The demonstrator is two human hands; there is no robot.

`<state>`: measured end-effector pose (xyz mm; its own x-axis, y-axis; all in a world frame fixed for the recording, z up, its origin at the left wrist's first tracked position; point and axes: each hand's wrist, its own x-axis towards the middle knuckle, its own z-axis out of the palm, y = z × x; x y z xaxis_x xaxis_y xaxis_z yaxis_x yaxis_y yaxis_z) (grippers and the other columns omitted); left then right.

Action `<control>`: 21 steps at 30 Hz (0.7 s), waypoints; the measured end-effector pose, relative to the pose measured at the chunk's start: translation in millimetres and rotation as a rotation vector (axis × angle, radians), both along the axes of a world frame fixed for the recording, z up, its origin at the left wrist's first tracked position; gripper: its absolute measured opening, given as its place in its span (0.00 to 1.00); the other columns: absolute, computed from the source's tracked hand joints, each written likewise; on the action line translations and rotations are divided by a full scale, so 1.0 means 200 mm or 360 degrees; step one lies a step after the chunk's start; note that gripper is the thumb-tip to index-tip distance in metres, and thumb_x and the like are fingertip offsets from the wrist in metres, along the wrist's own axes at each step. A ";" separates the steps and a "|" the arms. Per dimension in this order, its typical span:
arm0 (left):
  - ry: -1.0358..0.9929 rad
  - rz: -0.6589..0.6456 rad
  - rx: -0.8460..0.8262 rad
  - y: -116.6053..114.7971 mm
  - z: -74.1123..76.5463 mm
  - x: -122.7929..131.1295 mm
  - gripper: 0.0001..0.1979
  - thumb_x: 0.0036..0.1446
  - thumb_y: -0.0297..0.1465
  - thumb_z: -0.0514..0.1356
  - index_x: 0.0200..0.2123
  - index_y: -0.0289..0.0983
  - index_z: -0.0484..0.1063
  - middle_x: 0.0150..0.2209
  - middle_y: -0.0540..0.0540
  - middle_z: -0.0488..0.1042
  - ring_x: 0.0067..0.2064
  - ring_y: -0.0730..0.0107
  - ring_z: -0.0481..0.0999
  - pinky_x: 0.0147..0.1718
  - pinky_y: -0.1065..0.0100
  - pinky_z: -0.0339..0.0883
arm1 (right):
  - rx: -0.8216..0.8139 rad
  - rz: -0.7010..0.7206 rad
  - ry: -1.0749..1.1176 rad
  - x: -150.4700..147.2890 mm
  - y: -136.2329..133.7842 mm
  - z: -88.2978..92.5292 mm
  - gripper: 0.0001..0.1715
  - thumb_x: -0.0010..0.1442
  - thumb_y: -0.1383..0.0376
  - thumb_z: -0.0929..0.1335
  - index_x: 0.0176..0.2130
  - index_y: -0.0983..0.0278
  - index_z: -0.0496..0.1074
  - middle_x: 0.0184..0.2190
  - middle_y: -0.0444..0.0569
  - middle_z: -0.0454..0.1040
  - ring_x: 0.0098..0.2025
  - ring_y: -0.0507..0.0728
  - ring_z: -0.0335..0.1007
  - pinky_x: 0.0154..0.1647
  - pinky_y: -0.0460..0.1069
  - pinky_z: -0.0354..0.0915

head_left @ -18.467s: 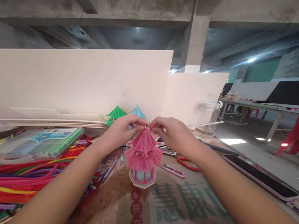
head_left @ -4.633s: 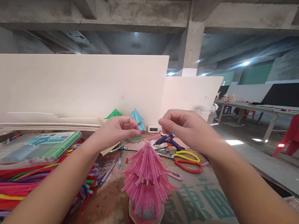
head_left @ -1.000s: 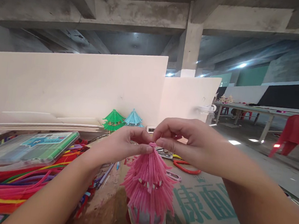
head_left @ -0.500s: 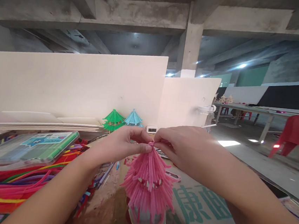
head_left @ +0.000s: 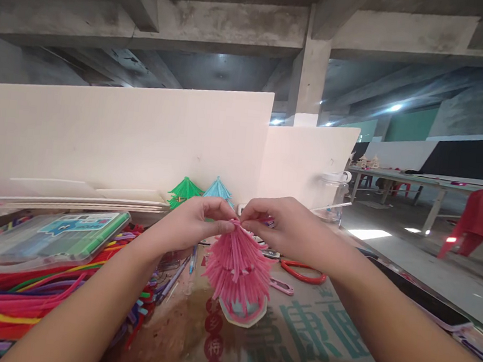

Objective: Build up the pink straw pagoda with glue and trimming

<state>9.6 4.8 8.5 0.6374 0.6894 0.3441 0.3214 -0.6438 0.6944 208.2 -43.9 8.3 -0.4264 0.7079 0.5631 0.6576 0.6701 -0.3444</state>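
A pink pipe-cleaner pagoda (head_left: 238,266) with two fringed roof tiers stands on its pale base on the table (head_left: 302,346) in front of me. My left hand (head_left: 192,226) pinches the tip of its roof from the left. From the right, my right hand (head_left: 290,231) pinches the same tip with thumb and forefinger. Both sets of fingers meet at the peak, closed on the pink strands.
A heap of coloured pipe cleaners (head_left: 20,302) and a clear plastic case (head_left: 48,233) lie at left. Green (head_left: 184,191) and blue (head_left: 218,189) small pagodas stand by the white partition (head_left: 121,135). Red-handled scissors (head_left: 303,272), a water jar (head_left: 331,196) and a phone (head_left: 422,301) sit at right.
The pagoda now sits farther from me and lower in view than half a second ago. Both hands stay pinched on its tip, having shifted slightly left.
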 end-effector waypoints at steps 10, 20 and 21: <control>0.0055 -0.0046 -0.0053 0.01 0.03 -0.04 0.11 0.54 0.38 0.61 0.34 0.35 0.72 0.31 0.49 0.75 0.32 0.73 0.71 0.32 0.70 0.63 | 0.0618 -0.0245 -0.0485 -0.03 0.00 -0.03 0.13 0.63 0.68 0.60 0.34 0.62 0.72 0.25 0.46 0.72 0.28 0.53 0.62 0.29 0.48 0.49; 0.0032 0.0035 0.0016 0.07 -0.01 -0.03 0.13 0.53 0.39 0.61 0.36 0.35 0.73 0.31 0.48 0.75 0.33 0.70 0.72 0.33 0.69 0.64 | 0.0569 -0.0284 -0.0468 -0.05 0.08 -0.08 0.11 0.63 0.66 0.60 0.34 0.63 0.70 0.25 0.46 0.70 0.29 0.54 0.61 0.30 0.48 0.50; 0.0042 0.0059 0.0038 0.06 -0.01 -0.03 0.13 0.53 0.39 0.61 0.35 0.35 0.73 0.31 0.48 0.75 0.33 0.70 0.72 0.33 0.68 0.64 | 0.0550 -0.0263 -0.0478 -0.05 0.08 -0.07 0.10 0.62 0.67 0.61 0.33 0.64 0.70 0.25 0.46 0.70 0.29 0.54 0.61 0.30 0.48 0.50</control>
<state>4.0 17.7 6.1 0.6207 0.7044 0.3443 0.3631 -0.6474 0.6701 198.5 -28.7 -6.2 -0.5039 0.5729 0.6464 0.8010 0.5900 0.1015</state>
